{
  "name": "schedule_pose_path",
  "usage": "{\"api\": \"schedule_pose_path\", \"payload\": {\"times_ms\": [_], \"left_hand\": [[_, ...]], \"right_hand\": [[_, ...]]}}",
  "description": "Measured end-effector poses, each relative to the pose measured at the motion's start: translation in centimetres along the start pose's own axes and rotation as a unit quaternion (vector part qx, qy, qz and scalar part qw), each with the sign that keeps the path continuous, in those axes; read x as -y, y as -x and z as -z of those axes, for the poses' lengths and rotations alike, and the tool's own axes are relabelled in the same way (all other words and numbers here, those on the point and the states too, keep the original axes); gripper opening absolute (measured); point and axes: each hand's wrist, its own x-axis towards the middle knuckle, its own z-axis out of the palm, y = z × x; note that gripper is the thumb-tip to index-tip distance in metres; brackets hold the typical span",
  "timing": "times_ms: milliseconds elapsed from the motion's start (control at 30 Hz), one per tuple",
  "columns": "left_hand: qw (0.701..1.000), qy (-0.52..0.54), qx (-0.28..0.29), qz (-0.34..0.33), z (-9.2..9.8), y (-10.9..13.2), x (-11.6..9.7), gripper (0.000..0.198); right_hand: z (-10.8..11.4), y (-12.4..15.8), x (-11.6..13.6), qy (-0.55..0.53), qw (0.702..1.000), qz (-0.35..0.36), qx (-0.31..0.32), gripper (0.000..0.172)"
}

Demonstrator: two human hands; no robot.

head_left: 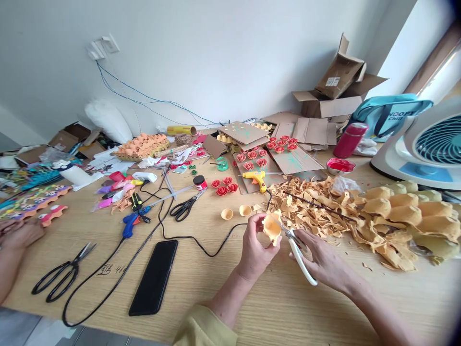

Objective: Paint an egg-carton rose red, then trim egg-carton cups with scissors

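Between its thumb and fingers, my left hand (pixel 257 250) grips an egg-carton cup (pixel 272 227), yellow-orange with a ragged rim. My right hand (pixel 322 254) is wrapped round white-handled scissors (pixel 301 262), their blades reaching to the cup's rim; whether they cut into it I cannot tell. Two small trimmed cups (pixel 245 210) stand just beyond my left hand. Behind my right hand lies a heap of torn carton scraps (pixel 324 206), with uncut egg cartons (pixel 410 211) at its right end.
A yellow glue gun (pixel 257 179) lies near red paper roses (pixel 226 186) and cardboard sheets. A black phone (pixel 153 278), black scissors (pixel 66 274), a blue glue gun (pixel 131 221) and its looping cord are on the left. Another person's hand (pixel 21 233) rests at far left; a fan (pixel 425 144) stands right.
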Motion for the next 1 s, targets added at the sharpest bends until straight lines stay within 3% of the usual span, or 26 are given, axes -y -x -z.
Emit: {"api": "schedule_pose_path", "payload": {"times_ms": [233,667,1000], "left_hand": [[0.999,-0.035,0.003,-0.038,0.5,0.1,-0.8,0.054],[0.997,-0.047,-0.001,-0.062,1.5,1.2,0.4,0.051],[0.998,-0.037,-0.010,-0.046,2.0,1.5,0.7,0.050]], "right_hand": [[-0.6,0.1,-0.2,0.041,0.999,0.031,-0.016,0.020],[-2.1,0.4,0.0,0.057,0.997,0.046,-0.019,0.025],[-2.2,0.7,0.2,0.053,0.997,0.062,-0.013,0.026]]}}
